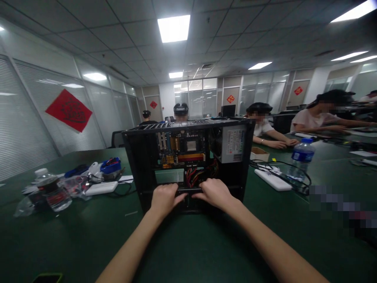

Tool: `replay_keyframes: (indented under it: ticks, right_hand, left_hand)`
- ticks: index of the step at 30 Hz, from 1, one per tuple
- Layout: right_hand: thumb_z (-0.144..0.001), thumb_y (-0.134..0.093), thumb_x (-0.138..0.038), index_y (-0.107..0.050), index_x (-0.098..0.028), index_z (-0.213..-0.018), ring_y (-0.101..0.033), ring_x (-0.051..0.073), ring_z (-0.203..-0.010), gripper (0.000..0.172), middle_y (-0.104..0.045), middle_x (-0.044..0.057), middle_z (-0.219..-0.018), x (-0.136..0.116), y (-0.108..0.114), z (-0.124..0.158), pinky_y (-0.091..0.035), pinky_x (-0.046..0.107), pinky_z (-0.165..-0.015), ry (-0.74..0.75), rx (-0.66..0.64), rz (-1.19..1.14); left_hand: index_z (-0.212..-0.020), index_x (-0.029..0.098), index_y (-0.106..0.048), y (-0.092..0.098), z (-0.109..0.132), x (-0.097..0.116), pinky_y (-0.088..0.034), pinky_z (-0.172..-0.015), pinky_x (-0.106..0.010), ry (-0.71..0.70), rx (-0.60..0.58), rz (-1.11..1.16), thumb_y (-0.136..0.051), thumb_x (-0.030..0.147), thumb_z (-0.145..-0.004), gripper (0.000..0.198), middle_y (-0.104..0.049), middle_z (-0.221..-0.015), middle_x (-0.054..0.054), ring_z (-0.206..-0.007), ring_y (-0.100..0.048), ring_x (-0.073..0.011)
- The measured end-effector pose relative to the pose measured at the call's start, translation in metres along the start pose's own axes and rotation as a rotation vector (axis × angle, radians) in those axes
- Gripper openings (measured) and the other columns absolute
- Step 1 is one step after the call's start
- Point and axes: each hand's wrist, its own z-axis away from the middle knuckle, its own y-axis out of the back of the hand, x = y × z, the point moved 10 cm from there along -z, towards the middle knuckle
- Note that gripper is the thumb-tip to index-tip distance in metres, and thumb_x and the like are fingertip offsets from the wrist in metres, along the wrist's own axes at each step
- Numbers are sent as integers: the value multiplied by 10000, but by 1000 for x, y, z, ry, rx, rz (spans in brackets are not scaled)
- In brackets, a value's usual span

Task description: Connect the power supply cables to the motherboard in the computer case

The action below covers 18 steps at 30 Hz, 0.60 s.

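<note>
An open black computer case stands on the green table straight in front of me, its inside facing me. My left hand and my right hand are closed over the metal crossbar low on its open side, thumbs pointing toward each other. Fingertips behind the bar are hidden. Inside the case are a motherboard with coloured slots and a silver power supply at upper right. Bundled coloured wires hang just above the bar, between my hands.
Left of the case lie a bottle with a dark label, plastic bags, a blue box and a white power strip. To the right are another power strip, black cables and a blue-capped bottle. Several people sit beyond.
</note>
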Motion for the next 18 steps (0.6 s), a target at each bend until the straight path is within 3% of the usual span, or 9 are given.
replay_keyframes:
  ticks: [4, 7, 8, 10, 11, 12, 14, 16, 18]
  right_hand:
    - [-923, -525, -669, -748, -142, -898, -733, 325, -823, 572, -738, 176, -874, -2, 0, 1, -483, 323, -652, 11, 10, 17]
    - [-991, -499, -547, -714, -158, -869, -710, 243, -722, 461, -730, 125, -801, -6, 36, 13, -444, 295, -622, 118, 207, 0]
    - [-1006, -502, -486, -694, -170, -828, -688, 203, -680, 410, -716, 94, -757, -6, 61, 24, -435, 283, -621, 181, 377, -22]
    - [-984, -566, -363, -651, -190, -796, -645, 153, -665, 269, -684, 44, -728, 3, 124, 65, -447, 270, -669, 288, 862, -93]
    - [-931, -642, -328, -644, -198, -862, -647, 159, -733, 148, -681, 36, -785, 17, 151, 94, -468, 276, -725, 296, 1153, -141]
    - [-875, -705, -318, -634, -203, -968, -651, 185, -844, 164, -682, 45, -895, 39, 169, 119, -485, 312, -807, 239, 1401, -200]
    - [-840, -720, -359, -590, -206, -1101, -627, 212, -964, 330, -642, 68, -1054, 98, 179, 145, -495, 364, -860, 59, 1688, -467]
    - [-870, -656, -452, -590, -192, -1040, -628, 193, -892, 318, -641, 72, -1026, 162, 160, 129, -504, 340, -801, -161, 1644, -872]
    - [-939, -473, -536, -587, -184, -947, -639, 180, -836, 370, -659, 86, -1000, 206, 116, 85, -513, 316, -737, -340, 1311, -1330]
  left_hand:
    - [-874, 165, -665, -2, -2, -1, -484, -662, -353, -32, 33, -5, -394, 590, -984, 516, -724, -834, -99, -758, -695, -261]
    - [-839, 181, -672, 27, 4, -3, -494, -678, -341, -179, 144, 39, -467, 477, -987, 390, -721, -805, -77, -736, -685, -224]
    - [-862, 197, -682, 52, 10, -8, -509, -743, -341, -215, 274, 50, -513, 399, -974, 287, -728, -845, -69, -808, -693, -219]
    - [-989, 235, -685, 117, 33, -25, -504, -929, -387, -216, 670, 45, -638, 293, -883, 130, -726, -1048, -70, -1045, -666, -249]
    - [-1028, 244, -674, 149, 50, -40, -487, -986, -434, -139, 891, 40, -693, 281, -829, 204, -700, -1116, -79, -1110, -637, -275]
    - [-1072, 239, -655, 173, 67, -59, -466, -1030, -482, -23, 1085, 69, -728, 290, -789, 297, -665, -1178, -97, -1167, -600, -304]
    - [-1241, 228, -578, 191, 80, -101, -493, -1013, -466, 216, 1214, 315, -707, 319, -801, 468, -573, -1326, -122, -1248, -546, -304]
    - [-1297, 212, -529, 176, 71, -134, -517, -995, -417, 335, 1162, 641, -609, 358, -869, 459, -568, -1333, -124, -1220, -574, -265]
    - [-1291, 182, -521, 143, 56, -151, -501, -1035, -402, 408, 1048, 869, -556, 416, -888, 467, -585, -1327, -133, -1186, -606, -246]
